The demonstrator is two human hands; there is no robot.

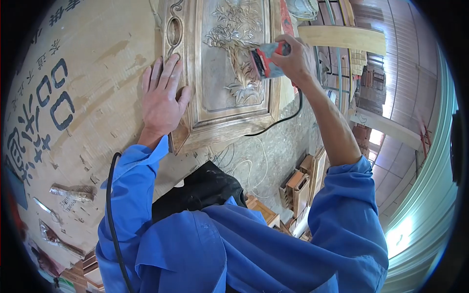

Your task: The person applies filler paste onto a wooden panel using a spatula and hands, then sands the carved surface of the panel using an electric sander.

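At far left we note a pale board [105,63] marked with dark lettering; a wrapped packet [72,192] lies near its lower part. A black cord [111,210] runs along the left sleeve [131,190]. We find the left hand [165,105] opened out, palm down, fingers extended and slightly apart, thumb held away from them. It rests on the left border of a carved wooden panel [234,117], its outermost finger over the board; we cannot tell whether that finger touches the board. The panel lies right of this hand, flowers raised on its face. Over the panel's right side we observe a grey-and-red sander [271,59], tilted; contact with the carving cannot be confirmed. The right hand [296,59] is curled around the sander's right end, gripping it.
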